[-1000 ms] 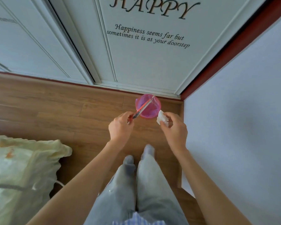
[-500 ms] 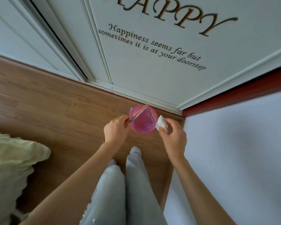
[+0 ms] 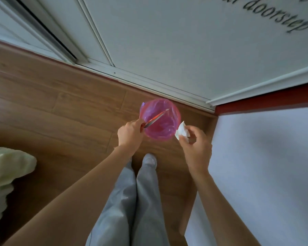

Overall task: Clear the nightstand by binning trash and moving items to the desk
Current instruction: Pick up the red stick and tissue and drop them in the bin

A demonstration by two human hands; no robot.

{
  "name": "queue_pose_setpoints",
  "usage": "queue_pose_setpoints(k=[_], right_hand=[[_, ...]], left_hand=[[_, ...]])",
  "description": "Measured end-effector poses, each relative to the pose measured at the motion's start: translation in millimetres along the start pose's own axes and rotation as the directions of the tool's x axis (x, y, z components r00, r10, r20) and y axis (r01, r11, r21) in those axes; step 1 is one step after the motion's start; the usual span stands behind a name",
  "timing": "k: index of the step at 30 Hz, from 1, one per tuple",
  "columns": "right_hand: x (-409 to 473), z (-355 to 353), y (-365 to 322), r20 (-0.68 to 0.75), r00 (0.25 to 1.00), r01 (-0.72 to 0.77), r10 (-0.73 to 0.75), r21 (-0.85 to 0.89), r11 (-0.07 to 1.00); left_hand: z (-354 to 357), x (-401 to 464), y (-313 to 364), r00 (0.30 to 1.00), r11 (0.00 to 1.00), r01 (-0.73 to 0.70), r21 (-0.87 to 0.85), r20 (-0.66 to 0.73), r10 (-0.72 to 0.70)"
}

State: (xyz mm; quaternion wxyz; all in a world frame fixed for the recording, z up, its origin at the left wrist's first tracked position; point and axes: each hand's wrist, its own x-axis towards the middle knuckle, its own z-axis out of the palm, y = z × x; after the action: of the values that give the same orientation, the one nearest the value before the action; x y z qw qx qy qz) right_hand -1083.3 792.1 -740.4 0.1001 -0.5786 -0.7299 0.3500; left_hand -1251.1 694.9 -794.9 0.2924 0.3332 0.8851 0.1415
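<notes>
- Bin: small round bin lined with a pink plastic bag (image 3: 160,119) stands on the wooden floor, between both hands.
- Left hand (image 3: 131,133) pinches a thin red-and-silver wrapper strip (image 3: 154,119), its long axis slanting across the opening.
- Right hand (image 3: 196,146) pinches a crumpled white tissue (image 3: 181,131) just outside the rim.

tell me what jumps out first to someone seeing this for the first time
The bright pink-lined bin on the wooden floor, in the corner by the white door, catches the eye first. The left hand holds a thin red and silver wrapper over its opening, while the right hand pinches a crumpled white tissue just beside the rim. Dark lettering reading "doorstep" runs across the door above.
</notes>
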Motion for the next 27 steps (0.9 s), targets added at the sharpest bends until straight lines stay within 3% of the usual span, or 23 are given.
queue_pose_setpoints(k=[8,14,17,22,27], right_hand=[[14,70,50,0.015,0.997,-0.080,0.079,0.071,0.994],[25,100,77,0.010,0.993,-0.121,0.121,0.031,0.992],[32,101,81,0.008,0.991,-0.131,0.131,0.027,0.991],[49,102,81,0.029,0.993,-0.117,0.118,-0.025,0.993],[69,125,79,0.131,0.971,-0.186,0.198,-0.098,0.978]], left_hand=[[87,61,-33,0.990,0.997,0.052,0.064,0.124,-0.060],[115,93,-42,0.969,0.993,0.105,-0.044,0.229,-0.093],[110,96,-40,0.972,0.999,0.032,-0.033,0.235,-0.023],[97,83,-44,0.973,0.977,-0.213,0.029,0.100,0.209],[95,75,-54,0.961,0.958,-0.278,0.068,0.016,0.277]])
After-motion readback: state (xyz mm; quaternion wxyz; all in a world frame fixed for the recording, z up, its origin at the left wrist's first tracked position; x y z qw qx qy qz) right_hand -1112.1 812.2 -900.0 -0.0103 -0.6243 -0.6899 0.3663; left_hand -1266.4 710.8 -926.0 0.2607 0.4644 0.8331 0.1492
